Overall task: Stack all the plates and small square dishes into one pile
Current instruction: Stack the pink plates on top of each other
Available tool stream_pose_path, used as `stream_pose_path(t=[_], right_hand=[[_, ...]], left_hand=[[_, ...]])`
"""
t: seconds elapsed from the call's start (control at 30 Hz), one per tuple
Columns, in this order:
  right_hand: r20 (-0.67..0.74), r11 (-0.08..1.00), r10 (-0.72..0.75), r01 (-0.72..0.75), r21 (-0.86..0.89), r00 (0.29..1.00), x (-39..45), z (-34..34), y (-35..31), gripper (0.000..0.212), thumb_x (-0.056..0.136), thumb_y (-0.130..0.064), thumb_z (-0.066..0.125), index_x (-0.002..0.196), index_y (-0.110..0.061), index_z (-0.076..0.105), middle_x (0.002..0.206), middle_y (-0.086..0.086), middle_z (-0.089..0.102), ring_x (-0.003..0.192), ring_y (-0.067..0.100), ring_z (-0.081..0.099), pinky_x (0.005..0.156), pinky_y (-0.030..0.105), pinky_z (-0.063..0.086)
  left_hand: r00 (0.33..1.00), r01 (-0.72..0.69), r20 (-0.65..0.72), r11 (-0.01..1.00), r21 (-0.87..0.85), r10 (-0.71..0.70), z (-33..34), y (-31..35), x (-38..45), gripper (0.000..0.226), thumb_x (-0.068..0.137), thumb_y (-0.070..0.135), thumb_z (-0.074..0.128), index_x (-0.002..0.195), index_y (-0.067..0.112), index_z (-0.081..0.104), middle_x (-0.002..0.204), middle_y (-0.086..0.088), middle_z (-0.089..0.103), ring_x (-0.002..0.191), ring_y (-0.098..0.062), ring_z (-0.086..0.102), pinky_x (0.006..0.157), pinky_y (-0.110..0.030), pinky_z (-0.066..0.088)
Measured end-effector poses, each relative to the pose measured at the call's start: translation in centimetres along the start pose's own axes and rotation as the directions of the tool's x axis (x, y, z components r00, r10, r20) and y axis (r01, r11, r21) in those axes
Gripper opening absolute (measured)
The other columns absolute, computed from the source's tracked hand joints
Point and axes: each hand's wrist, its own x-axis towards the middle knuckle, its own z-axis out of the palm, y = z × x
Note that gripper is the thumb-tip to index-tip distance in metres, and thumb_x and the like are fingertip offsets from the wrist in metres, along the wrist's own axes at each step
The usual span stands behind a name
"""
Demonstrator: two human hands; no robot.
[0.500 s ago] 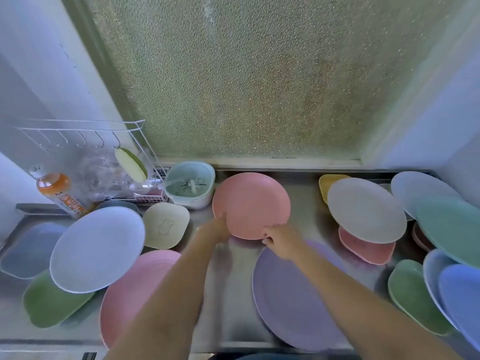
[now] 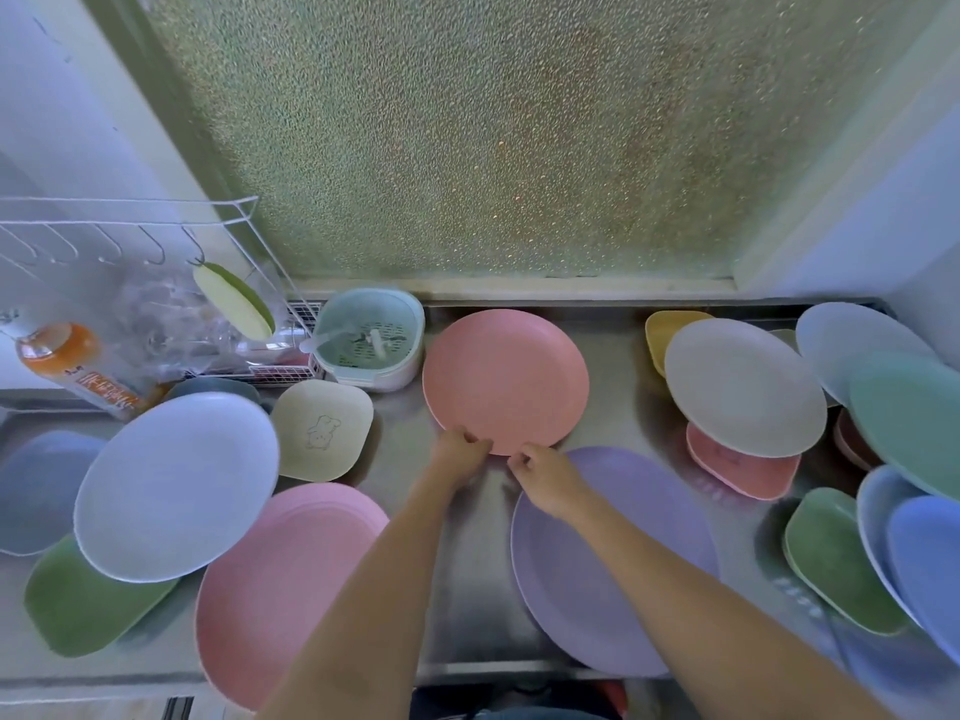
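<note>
A salmon-pink round plate (image 2: pixel 505 379) sits at the middle back of the steel counter. My left hand (image 2: pixel 460 452) and my right hand (image 2: pixel 545 475) both pinch its near rim. A large purple plate (image 2: pixel 618 574) lies under my right wrist. To the left are a pale blue plate (image 2: pixel 176 485), a pink plate (image 2: pixel 280 584), a cream square dish (image 2: pixel 322 431), a green square dish (image 2: pixel 78 605) and a blue dish (image 2: pixel 36 491). On the right lie a grey plate (image 2: pixel 745 387), a pink square dish (image 2: pixel 743 467), a teal plate (image 2: pixel 909 418), a green dish (image 2: pixel 836 558) and blue plates (image 2: pixel 924 563).
A mint strainer basket (image 2: pixel 371 337) stands just left of the salmon plate. A white wire rack (image 2: pixel 156 283) with hooks and an orange bottle (image 2: pixel 78 371) occupy the back left. A frosted window rises behind the counter (image 2: pixel 467 589).
Both hands have slid closer together along the salmon plate's near rim; the plate itself has hardly moved.
</note>
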Motion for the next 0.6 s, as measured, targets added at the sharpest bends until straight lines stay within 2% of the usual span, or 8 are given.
stream_pose_path(t=[0.1, 0.2, 0.27, 0.33, 0.4, 0.47, 0.53, 0.6], right_hand=[[0.004, 0.967, 0.086, -0.084, 0.242, 0.996, 0.0, 0.0, -0.8, 0.024, 0.093, -0.018, 0.044, 0.088, -0.001, 0.061, 0.077, 0.01, 0.063, 0.07, 0.026, 0.056, 0.072, 0.037, 0.048], [0.037, 0.91, 0.13, -0.134, 0.392, 0.991, -0.7, 0.0, -1.5, 0.025, 0.092, -0.006, 0.038, 0.09, -0.002, 0.063, 0.066, 0.004, 0.058, 0.051, 0.015, 0.051, 0.054, 0.024, 0.047], [0.047, 0.895, 0.136, -0.143, 0.422, 0.99, -1.1, -0.2, -1.6, 0.027, 0.093, -0.005, 0.036, 0.093, 0.0, 0.063, 0.067, 0.003, 0.058, 0.049, 0.013, 0.05, 0.048, 0.017, 0.045], [0.02, 0.853, 0.137, -0.128, 0.506, 0.99, -1.4, -0.4, -1.7, 0.025, 0.095, -0.007, 0.037, 0.092, 0.003, 0.06, 0.068, 0.006, 0.058, 0.044, 0.01, 0.05, 0.047, 0.018, 0.045], [-0.041, 0.773, 0.182, -0.117, 0.624, 0.983, -1.6, -0.8, -1.9, 0.021, 0.095, -0.007, 0.037, 0.09, -0.001, 0.057, 0.066, 0.009, 0.057, 0.037, 0.007, 0.048, 0.041, 0.015, 0.042], [-0.113, 0.711, 0.262, -0.112, 0.694, 0.958, -1.7, -1.5, -1.7, 0.02, 0.095, -0.009, 0.038, 0.094, -0.006, 0.057, 0.07, 0.008, 0.058, 0.042, 0.013, 0.05, 0.038, 0.012, 0.038], [-0.219, 0.722, 0.297, -0.068, 0.688, 0.929, -1.8, -2.1, -0.9, 0.02, 0.094, -0.013, 0.039, 0.095, -0.01, 0.058, 0.073, 0.008, 0.059, 0.048, 0.017, 0.05, 0.043, 0.013, 0.039], [-0.33, 0.797, 0.242, 0.007, 0.604, 0.912, -1.9, -2.6, 0.1, 0.015, 0.095, -0.018, 0.042, 0.094, -0.014, 0.057, 0.075, 0.007, 0.06, 0.058, 0.02, 0.053, 0.057, 0.023, 0.044]], left_hand=[[0.996, 0.076, -0.041, 0.986, -0.146, -0.083, 0.4, -0.2, 0.5, 0.042, 0.076, 0.026, 0.066, 0.101, -0.006, 0.06, 0.105, -0.028, 0.066, 0.099, -0.04, 0.064, 0.084, -0.043, 0.052], [0.992, 0.118, -0.025, 0.963, -0.24, -0.128, 0.4, -0.7, 1.6, 0.049, 0.065, 0.028, 0.066, 0.1, -0.006, 0.064, 0.103, -0.025, 0.068, 0.1, -0.038, 0.066, 0.086, -0.043, 0.055], [0.988, 0.133, -0.04, 0.947, -0.292, -0.151, 0.6, -1.6, 2.9, 0.028, 0.068, 0.026, 0.063, 0.087, 0.005, 0.067, 0.096, -0.021, 0.068, 0.098, -0.035, 0.067, 0.087, -0.043, 0.055], [0.982, 0.108, -0.125, 0.96, -0.256, -0.144, 0.3, -1.6, 3.1, 0.009, 0.061, 0.021, 0.056, 0.068, 0.015, 0.057, 0.087, -0.024, 0.067, 0.092, -0.037, 0.067, 0.084, -0.047, 0.056], [0.973, 0.097, -0.184, 0.967, -0.237, -0.143, -0.1, -1.2, 2.2, 0.014, 0.067, 0.008, 0.053, 0.079, 0.013, 0.049, 0.088, -0.021, 0.061, 0.092, -0.037, 0.063, 0.084, -0.046, 0.054], [0.957, 0.093, -0.243, 0.959, -0.269, -0.161, -0.4, -0.7, 0.9, 0.021, 0.075, 0.0, 0.047, 0.092, 0.011, 0.04, 0.096, -0.019, 0.056, 0.094, -0.039, 0.059, 0.086, -0.049, 0.053], [0.942, 0.067, -0.288, 0.939, -0.338, -0.171, -0.4, -0.1, -0.2, 0.027, 0.076, 0.001, 0.041, 0.099, 0.013, 0.034, 0.103, -0.018, 0.053, 0.09, -0.039, 0.059, 0.084, -0.052, 0.053], [0.958, 0.029, -0.237, 0.88, -0.474, -0.16, -0.4, 0.5, -1.3, 0.045, 0.077, 0.002, 0.038, 0.117, 0.019, 0.03, 0.11, -0.013, 0.051, 0.08, -0.037, 0.062, 0.073, -0.052, 0.058]])
